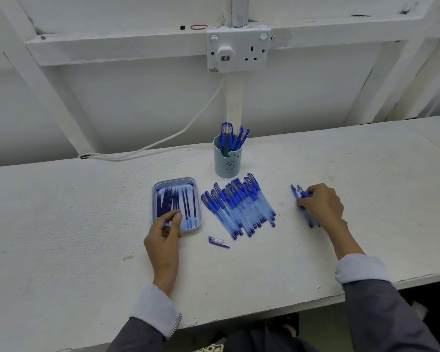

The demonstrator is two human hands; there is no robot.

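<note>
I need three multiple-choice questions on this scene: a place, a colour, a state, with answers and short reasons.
1. Where is the loose pen cap? A) on the floor B) on the table, in front of the pen pile C) on a chair
2. What colour is the cup? A) red B) pale blue-green C) black
3. What does the right hand do? A) lies flat, empty B) grips a few pens C) holds scissors
Answers: 1 B, it lies by the pile's near end; 2 B, its wall shows that; 3 B, fingers curl round them.
</note>
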